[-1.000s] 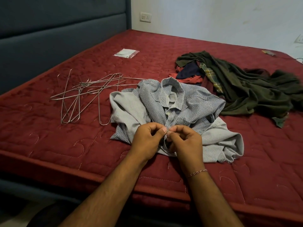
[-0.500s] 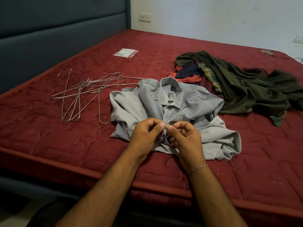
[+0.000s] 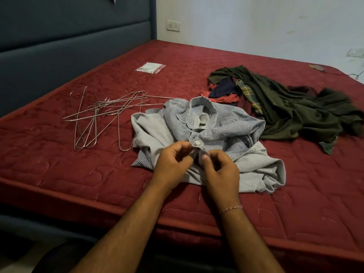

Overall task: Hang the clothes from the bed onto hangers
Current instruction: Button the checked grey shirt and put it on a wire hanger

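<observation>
A crumpled grey-blue checked shirt (image 3: 220,131) lies on the red mattress (image 3: 59,174) near its front edge. My left hand (image 3: 173,164) and my right hand (image 3: 218,170) meet at the shirt's front placket, just below a fastened white button (image 3: 197,143). Both hands pinch the fabric edge there with thumb and fingers. Several bare wire hangers (image 3: 102,119) lie in a loose heap to the left of the shirt. A pile of other clothes (image 3: 291,109), dark green, navy, red and plaid, lies behind and to the right.
A small plastic packet (image 3: 150,67) lies further back on the mattress. A dark padded headboard (image 3: 59,46) runs along the left, and a white wall with a socket (image 3: 173,26) stands behind. A small object (image 3: 316,67) lies at the far right edge of the bed.
My hands have shifted slightly along the placket and parted a little. A fastened white button now shows above my fingers. The shirt has bunched slightly toward me.
</observation>
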